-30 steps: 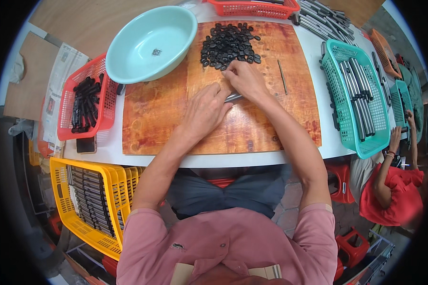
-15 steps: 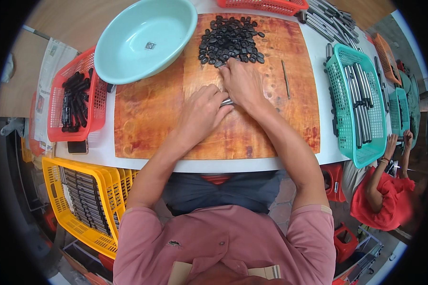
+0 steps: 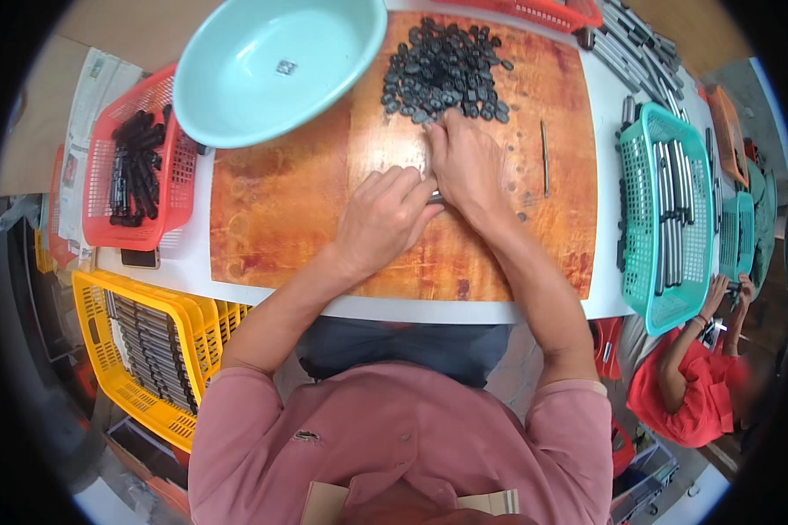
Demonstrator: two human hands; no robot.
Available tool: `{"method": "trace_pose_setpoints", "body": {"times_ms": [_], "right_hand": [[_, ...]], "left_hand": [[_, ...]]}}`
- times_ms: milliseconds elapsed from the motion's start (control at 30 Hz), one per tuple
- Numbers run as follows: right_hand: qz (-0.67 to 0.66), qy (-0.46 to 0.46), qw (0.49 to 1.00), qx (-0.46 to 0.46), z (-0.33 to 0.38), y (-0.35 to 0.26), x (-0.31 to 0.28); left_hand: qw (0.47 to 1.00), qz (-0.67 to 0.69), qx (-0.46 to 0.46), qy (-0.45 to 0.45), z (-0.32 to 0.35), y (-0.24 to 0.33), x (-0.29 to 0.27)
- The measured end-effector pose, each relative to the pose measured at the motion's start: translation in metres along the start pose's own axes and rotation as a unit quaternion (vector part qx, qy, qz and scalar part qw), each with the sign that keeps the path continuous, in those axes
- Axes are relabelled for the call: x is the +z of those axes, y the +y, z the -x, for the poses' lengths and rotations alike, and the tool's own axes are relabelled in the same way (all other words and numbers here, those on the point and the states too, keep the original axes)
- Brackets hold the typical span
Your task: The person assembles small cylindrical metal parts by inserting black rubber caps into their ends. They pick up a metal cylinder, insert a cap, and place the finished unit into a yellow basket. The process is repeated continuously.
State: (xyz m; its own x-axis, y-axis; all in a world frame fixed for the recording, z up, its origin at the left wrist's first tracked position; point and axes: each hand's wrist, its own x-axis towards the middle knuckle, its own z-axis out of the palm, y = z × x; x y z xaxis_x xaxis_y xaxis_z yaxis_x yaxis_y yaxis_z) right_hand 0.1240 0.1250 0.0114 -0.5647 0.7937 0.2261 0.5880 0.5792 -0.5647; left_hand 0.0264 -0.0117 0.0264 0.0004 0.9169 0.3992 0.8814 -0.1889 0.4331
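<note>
Trainee: Where is the workpiece, and how is it held?

Instructor: A short length of metal tube (image 3: 435,198) shows between the hands, over the middle of the wooden board (image 3: 280,219). The left hand (image 3: 381,214) is closed around it, thumb on the near side. The right hand (image 3: 466,166) is partly curled beside it, fingertips at the near edge of the pile of black parts (image 3: 446,74). Whether those fingertips grip a part cannot be told.

Trainee: Which step is in hand?

Instructor: By judgement, steadying the tube on the left while the right hand works at the pile. The next move calls for a firm left hold and a fine pinch on the right, one part at a time.

Trainee: What surrounds the board?

Instructor: A thin rod (image 3: 545,157) lies on its right side. The pale blue basin (image 3: 232,92) overlaps its far left corner. On the surface (image 3: 394,311), a red basket (image 3: 184,179) stands left and a green basket (image 3: 661,308) of tubes right.

Trainee: What is unclear?

Instructor: Most of the tube is covered by the hands, so its ends are hidden. The right palm faces away. The far red basket (image 3: 556,12) is cut off.
</note>
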Motion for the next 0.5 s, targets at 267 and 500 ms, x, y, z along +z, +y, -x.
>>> {"method": "trace_pose_setpoints", "body": {"times_ms": [267, 500], "right_hand": [[-0.413, 0.034, 0.905, 0.097, -0.008, 0.046, 0.017], [-0.273, 0.044, 0.961, 0.02, -0.013, 0.039, 0.012]], "left_hand": [[0.995, 0.026, -0.088, 0.027, 0.002, -0.007, -0.002], [0.785, 0.511, -0.349, 0.015, 0.034, -0.015, -0.099]]}}
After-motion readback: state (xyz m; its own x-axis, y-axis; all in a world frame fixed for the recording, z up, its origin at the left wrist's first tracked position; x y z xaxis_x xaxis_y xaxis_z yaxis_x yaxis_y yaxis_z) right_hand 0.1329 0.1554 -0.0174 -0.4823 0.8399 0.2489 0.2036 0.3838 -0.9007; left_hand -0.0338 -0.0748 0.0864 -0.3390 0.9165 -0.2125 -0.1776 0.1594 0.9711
